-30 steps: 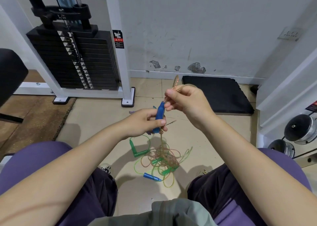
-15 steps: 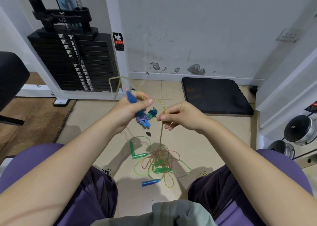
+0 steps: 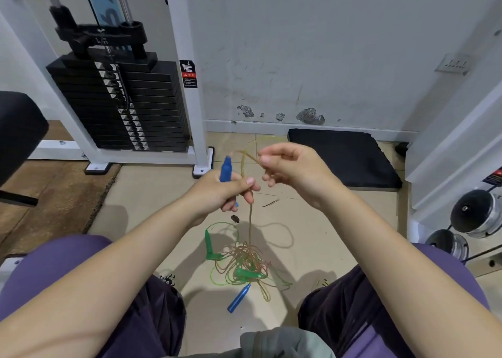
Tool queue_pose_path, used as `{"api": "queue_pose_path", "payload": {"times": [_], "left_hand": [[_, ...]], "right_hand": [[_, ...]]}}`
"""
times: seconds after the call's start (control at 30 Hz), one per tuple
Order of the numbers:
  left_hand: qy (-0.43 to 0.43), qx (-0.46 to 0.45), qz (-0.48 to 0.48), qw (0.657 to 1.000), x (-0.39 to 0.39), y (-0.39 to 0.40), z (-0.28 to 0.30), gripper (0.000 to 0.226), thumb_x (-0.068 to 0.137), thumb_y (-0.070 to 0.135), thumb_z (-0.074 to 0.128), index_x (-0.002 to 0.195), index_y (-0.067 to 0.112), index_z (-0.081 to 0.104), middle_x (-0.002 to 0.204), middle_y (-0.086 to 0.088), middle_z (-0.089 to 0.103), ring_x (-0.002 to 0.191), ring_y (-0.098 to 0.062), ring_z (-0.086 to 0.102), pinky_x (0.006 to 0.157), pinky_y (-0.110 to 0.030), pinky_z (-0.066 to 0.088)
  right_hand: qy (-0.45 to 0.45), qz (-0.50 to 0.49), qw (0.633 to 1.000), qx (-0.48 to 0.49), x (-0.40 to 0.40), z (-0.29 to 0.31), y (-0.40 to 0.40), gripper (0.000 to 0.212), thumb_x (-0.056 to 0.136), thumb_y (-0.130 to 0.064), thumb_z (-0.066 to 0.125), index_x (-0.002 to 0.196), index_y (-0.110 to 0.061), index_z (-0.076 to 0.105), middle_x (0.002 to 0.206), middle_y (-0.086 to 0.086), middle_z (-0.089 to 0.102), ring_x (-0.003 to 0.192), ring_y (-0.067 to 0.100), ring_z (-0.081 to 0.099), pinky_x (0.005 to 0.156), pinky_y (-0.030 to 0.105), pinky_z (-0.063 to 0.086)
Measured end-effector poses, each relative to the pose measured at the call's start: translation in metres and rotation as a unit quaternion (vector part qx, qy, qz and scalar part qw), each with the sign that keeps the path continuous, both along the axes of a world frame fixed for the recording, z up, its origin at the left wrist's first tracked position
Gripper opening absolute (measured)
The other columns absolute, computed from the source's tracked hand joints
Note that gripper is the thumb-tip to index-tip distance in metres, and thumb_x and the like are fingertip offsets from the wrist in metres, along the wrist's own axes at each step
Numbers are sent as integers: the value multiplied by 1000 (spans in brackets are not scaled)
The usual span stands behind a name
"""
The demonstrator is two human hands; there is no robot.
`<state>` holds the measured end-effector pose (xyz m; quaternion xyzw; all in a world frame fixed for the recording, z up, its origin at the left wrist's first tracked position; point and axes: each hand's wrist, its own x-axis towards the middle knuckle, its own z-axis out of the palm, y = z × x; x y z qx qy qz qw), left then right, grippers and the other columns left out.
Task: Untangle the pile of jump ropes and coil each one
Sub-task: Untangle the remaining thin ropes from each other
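1. Above floor centre: left hand [image 3: 221, 192] gripping blue handle [image 3: 225, 169].
2. Just right: right hand [image 3: 293, 167] pinching orange rope [image 3: 250, 216], apparently.
3. Below, near: tangled pile [image 3: 244, 268] on floor [image 3: 326, 235].

Left hand [image 3: 220, 192] is lower than half a second ago, blue handle [image 3: 226, 168] now upright in the fist, tip at 12 o'clock; before it tilted toward 11. The small teal and blue bits seen under that hand are out of sight now. Right hand [image 3: 293, 167] is up and out toward 2 o'clock, pinching the orange rope [image 3: 250, 213] above the left fist instead of level with it. New rope loop arcs between the two hands; the earlier loop at 11 o'clock of the left hand is gone. Floor tangle [image 3: 244, 265] shifts slightly; loose blue handle [image 3: 239, 298] now points toward 1 o'clock.
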<state>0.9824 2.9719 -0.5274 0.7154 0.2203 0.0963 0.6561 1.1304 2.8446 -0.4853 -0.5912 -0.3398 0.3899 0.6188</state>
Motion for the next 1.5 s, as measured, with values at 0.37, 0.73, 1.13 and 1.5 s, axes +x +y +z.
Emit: {"api": "queue_pose_path", "payload": {"times": [0.37, 0.73, 1.13, 1.5], "left_hand": [[-102, -99, 30, 989, -1, 12, 11, 33, 84, 36, 71, 102, 10, 74, 77, -2, 67, 41, -8, 35, 53, -22, 44], [51, 89, 49, 993, -7, 7, 3, 18, 81, 31, 81, 73, 16, 77, 72, 1, 73, 44, -3, 46, 44, -15, 39], [-112, -80, 42, 990, -4, 13, 16, 25, 79, 38, 76, 90, 15, 78, 89, -2, 74, 37, -6, 32, 54, -21, 47], [79, 104, 46, 990, -1, 4, -4, 14, 79, 20, 83, 72, 12, 74, 70, 7, 69, 51, 1, 52, 47, -9, 38]], "right_hand": [[-140, 110, 975, -134, -16, -15, -4, 6, 92, -2, 63, 94, 2, 67, 82, 15, 63, 66, 19, 59, 59, 28, 53], [-35, 22, 999, 30, -12, 5, 2, 11, 91, 1, 63, 101, 3, 67, 83, 17, 68, 75, 28, 68, 67, 31, 58], [-178, 112, 966, -151, -14, -21, 1, 11, 93, 2, 61, 99, 8, 68, 74, 4, 65, 64, 19, 59, 62, 26, 53], [-31, 27, 998, 41, -7, 6, 0, 11, 95, -3, 58, 106, -4, 63, 87, 14, 67, 70, 26, 64, 60, 31, 53]]}}
